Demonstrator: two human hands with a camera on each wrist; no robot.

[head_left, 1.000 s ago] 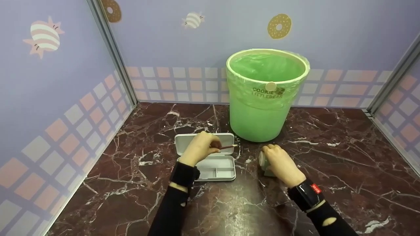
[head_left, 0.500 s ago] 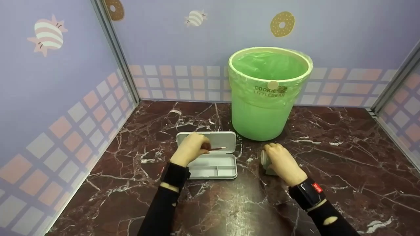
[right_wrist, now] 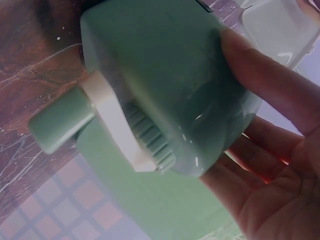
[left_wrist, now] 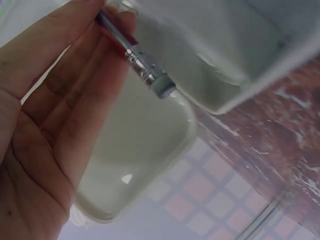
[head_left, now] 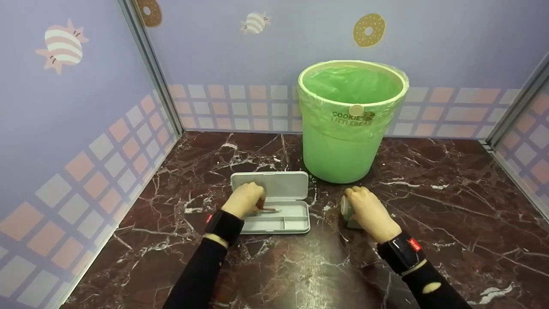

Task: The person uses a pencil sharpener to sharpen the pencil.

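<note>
My left hand [head_left: 245, 200] pinches a dark red pencil [head_left: 270, 210] between thumb and fingers, low over the open pencil case [head_left: 297, 209]. The pencil lies nearly level, its pale tip pointing right across the long compartment. Its metal ferrule and grey eraser [left_wrist: 164, 86] show in the left wrist view. My right hand [head_left: 369, 214] grips a green crank pencil sharpener [right_wrist: 150, 60] standing on the table to the right of the case. Thumb and fingers wrap its rounded body. The sharpener's white crank arm [right_wrist: 116, 120] and green handle [right_wrist: 62, 120] face away from the palm.
A tall green bin [head_left: 339, 150] with a clear liner stands behind the case and sharpener. The case's lid [head_left: 287, 184] is tipped back toward it. Patterned panels [head_left: 206, 51] enclose the dark red marbled table [head_left: 171, 257] at the back and sides.
My left hand has moved left and then down with the pencil, from over the raised lid to the case's tray. My right hand stays on the sharpener.
</note>
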